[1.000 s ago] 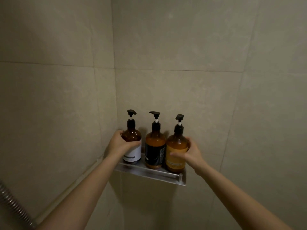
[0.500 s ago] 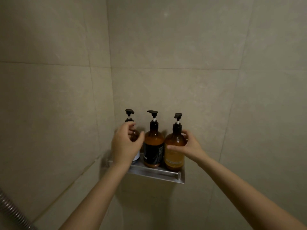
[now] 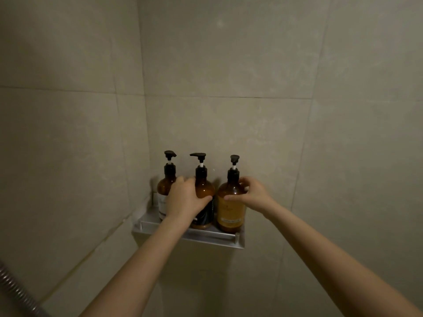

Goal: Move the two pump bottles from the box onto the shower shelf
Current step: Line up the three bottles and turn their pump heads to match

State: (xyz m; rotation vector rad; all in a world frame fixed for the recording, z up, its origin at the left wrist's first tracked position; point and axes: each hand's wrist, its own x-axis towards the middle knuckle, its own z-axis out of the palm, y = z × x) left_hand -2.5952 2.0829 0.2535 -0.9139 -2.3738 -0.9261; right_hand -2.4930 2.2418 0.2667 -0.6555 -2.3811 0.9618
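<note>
Three amber pump bottles stand upright in a row on the metal shower shelf [image 3: 212, 237] in the tiled corner. The left bottle [image 3: 165, 188] has a white label and stands free. My left hand [image 3: 185, 200] is wrapped around the middle bottle [image 3: 204, 189], which has a black label. My right hand [image 3: 253, 195] grips the shoulder of the right bottle [image 3: 229, 210], which has a yellow label. The box is out of view.
Beige tiled walls meet in a corner behind the shelf. A ribbed metal shower hose [image 3: 16, 291] runs along the lower left edge of the view.
My left hand has left the white-label bottle and moved right onto the middle bottle. My right hand has slid up the right bottle toward its shoulder.
</note>
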